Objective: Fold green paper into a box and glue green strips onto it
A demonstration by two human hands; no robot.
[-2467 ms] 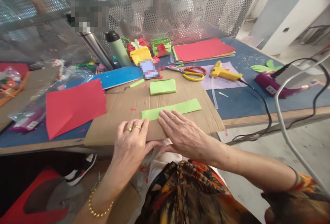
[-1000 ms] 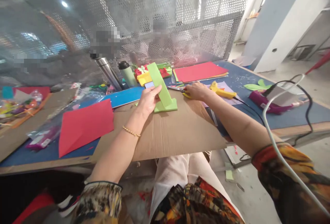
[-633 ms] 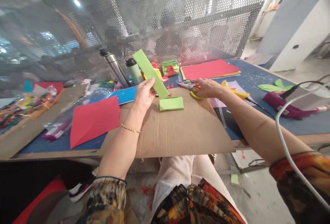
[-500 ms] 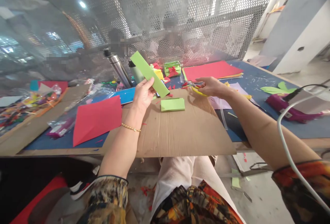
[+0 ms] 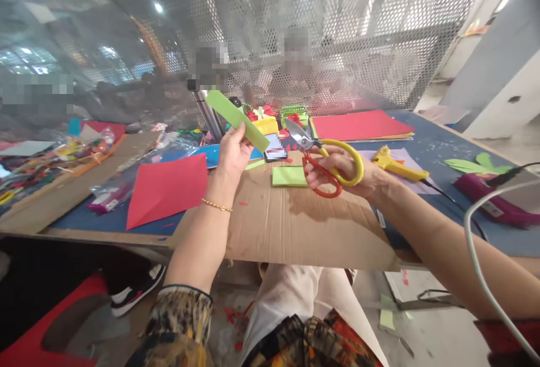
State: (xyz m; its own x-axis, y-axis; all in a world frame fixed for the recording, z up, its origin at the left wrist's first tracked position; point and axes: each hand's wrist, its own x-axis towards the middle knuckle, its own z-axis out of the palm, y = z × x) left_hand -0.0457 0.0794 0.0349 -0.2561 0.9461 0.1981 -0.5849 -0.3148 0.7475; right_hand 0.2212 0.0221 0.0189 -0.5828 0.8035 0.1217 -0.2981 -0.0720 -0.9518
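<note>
My left hand (image 5: 235,152) pinches the lower part of a long green paper strip (image 5: 230,112), which tilts up to the left above the table. In my right hand (image 5: 337,171) is a pair of scissors (image 5: 310,144) with one yellow and one red handle. Their blades are parted and point up to the left, apart from the strip. Below them a folded green paper piece (image 5: 289,175) lies on the cardboard sheet (image 5: 291,232), partly hidden by the right hand. A phone (image 5: 276,147) lies just beyond the cardboard, close to the strip's lower end.
A red paper sheet (image 5: 169,189) lies left of the cardboard. Red sheets (image 5: 358,125) are stacked at the back right. A yellow glue gun (image 5: 394,164) rests on light purple paper. A white cable (image 5: 475,249) hangs at the right. A steel flask (image 5: 208,116) stands behind.
My right hand has lifted the scissors off the table and brought them toward me, blades opened. My left hand still holds the green strip. The view has shifted slightly.
</note>
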